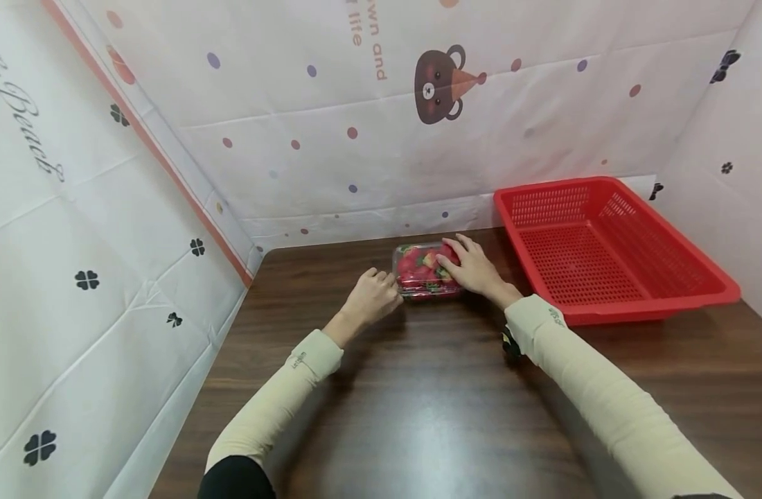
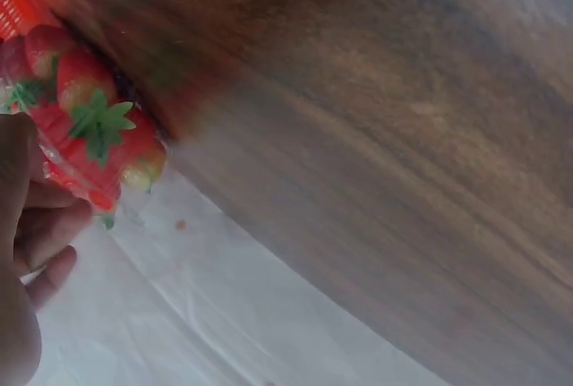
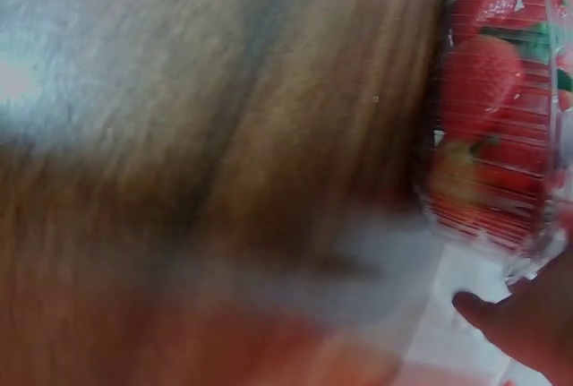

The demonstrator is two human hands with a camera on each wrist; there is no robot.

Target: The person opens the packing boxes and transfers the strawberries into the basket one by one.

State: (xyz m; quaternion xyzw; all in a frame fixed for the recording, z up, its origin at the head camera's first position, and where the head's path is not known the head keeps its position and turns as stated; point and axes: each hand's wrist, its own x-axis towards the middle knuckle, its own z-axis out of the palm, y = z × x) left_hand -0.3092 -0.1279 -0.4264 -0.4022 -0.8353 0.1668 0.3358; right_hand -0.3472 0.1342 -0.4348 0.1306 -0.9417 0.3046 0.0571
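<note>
A clear plastic box of strawberries [image 1: 418, 281] sits on the table near its back edge. At its left end is my left hand [image 1: 373, 296], fingers bent, the fingertips pinching the box's edge. My right hand [image 1: 473, 269] rests on the right end of the box, fingers loosely spread over the lid. The left wrist view shows red strawberries [image 2: 103, 131] with green leaves beside the curled fingers [image 2: 54, 234]. From the right wrist, the ribbed side of the box [image 3: 492, 126] shows, and one digit [image 3: 483, 307] stands out straight beside its end.
A large red plastic basket [image 1: 652, 307] stands at the back right, beside my right forearm. The dark wooden table [image 1: 381, 416] meets printed sheets [image 1: 356, 166] hanging at the back and sides. Something small and dark [image 1: 510, 344] shows under the right cuff.
</note>
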